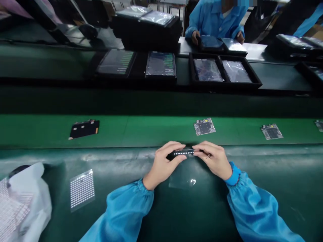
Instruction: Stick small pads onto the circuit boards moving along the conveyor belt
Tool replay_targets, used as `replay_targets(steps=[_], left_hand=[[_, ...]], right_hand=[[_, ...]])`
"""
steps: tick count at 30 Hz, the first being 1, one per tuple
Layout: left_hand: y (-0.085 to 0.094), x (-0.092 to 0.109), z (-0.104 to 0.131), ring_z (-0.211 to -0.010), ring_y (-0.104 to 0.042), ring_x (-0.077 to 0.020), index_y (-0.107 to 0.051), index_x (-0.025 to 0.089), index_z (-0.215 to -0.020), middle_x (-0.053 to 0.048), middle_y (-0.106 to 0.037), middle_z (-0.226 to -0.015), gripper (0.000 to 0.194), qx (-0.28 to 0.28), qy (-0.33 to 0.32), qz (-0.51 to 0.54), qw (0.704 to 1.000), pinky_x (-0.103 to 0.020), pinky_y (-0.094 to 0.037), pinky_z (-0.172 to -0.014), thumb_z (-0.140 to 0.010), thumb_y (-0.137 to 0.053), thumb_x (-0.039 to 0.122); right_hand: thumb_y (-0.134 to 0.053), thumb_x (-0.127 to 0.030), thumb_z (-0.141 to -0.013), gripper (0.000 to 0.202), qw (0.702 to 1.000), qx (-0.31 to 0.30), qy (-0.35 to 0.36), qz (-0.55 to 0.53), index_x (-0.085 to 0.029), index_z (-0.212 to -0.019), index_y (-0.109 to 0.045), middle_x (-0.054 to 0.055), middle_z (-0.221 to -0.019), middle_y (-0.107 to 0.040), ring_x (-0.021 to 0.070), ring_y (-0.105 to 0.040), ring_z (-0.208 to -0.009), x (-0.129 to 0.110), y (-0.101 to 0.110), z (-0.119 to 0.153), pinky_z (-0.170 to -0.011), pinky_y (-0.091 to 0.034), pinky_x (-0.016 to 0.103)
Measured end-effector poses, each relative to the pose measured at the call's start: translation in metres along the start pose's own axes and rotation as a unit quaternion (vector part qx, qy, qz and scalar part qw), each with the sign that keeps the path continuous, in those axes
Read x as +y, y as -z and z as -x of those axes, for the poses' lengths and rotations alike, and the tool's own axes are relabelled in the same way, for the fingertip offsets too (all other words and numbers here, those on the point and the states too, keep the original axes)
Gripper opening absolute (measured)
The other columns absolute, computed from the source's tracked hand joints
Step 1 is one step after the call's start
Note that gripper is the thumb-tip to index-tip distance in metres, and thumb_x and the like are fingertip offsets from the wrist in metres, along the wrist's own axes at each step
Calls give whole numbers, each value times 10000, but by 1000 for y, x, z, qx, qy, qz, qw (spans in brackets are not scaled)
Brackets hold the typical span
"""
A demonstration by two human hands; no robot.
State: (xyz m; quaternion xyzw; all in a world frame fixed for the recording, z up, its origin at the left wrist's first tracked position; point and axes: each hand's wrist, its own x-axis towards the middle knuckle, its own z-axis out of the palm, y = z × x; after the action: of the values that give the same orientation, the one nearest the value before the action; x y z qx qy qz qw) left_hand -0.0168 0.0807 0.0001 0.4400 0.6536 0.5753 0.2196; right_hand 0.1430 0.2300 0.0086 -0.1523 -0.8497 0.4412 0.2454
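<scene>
A dark strip with a row of white dots [183,152] is held up between both hands at the near edge of the green belt. My left hand [168,162] pinches its left end between thumb and fingers. At its right end, the fingers of my right hand [211,157] are closed on it. Below the hands, a clear film [180,181] lies on the dark green mat [202,215]. To the left rests a clear sheet covered with rows of white dots [82,190].
On the green belt [151,131] lie a black flat part [84,129] and circuit boards [205,126] [272,131]. Black trays [225,85] with wrapped items stand beyond. A white bag [37,191] is at left. Across the bench sits a person in blue [214,20].
</scene>
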Motion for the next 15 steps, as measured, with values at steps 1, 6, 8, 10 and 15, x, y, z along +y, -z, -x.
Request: replay_targets(steps=[1, 6, 8, 10, 15], left_hand=[[0, 0, 0, -899, -714, -210, -779, 207, -1018, -74, -763, -994, 178, -3, -2, -5, 1000, -354, -584, -841, -844, -762, 241], [-2, 0, 1, -852, -730, -202, -792, 202, -951, -71, -782, -938, 109, -5, -1, -22, 1000, -325, -588, -795, -857, -743, 226], [-3, 0, 1, -838, -729, -201, -789, 201, -941, -70, -781, -927, 101, -3, -2, -26, 1000, -322, -585, -782, -867, -727, 229], [-3, 0, 1, -835, -728, -202, -787, 199, -931, -68, -779, -921, 97, -1, 0, -29, 1000, -320, -580, -781, -875, -716, 235], [-4, -2, 0, -826, -724, -200, -781, 189, -918, -68, -774, -902, 95, 4, -1, -24, 1000, -308, -571, -762, -873, -711, 237]], right_hand=[[-637, -304, -975, 177, 1000, -7, 11, 1, -223, -1069, -763, 67, -906, -732, 180, -675, -772, 0, -1, 0, -707, -553, 306], [-636, -303, -982, 209, 999, -19, 28, -7, -216, -1135, -749, 61, -897, -719, 161, -667, -757, 4, -6, 1, -695, -539, 283], [-667, -326, -963, 238, 999, -20, 29, -7, -218, -1162, -742, 50, -874, -711, 147, -633, -699, 5, -7, 1, -649, -521, 269], [-690, -345, -946, 254, 999, -18, 30, -9, -222, -1161, -745, 46, -868, -710, 136, -596, -659, 6, -7, 2, -628, -509, 264], [-708, -383, -922, 239, 1000, -9, -8, -25, -216, -1081, -774, 46, -835, -701, 124, -540, -601, 5, -8, 2, -569, -475, 256]])
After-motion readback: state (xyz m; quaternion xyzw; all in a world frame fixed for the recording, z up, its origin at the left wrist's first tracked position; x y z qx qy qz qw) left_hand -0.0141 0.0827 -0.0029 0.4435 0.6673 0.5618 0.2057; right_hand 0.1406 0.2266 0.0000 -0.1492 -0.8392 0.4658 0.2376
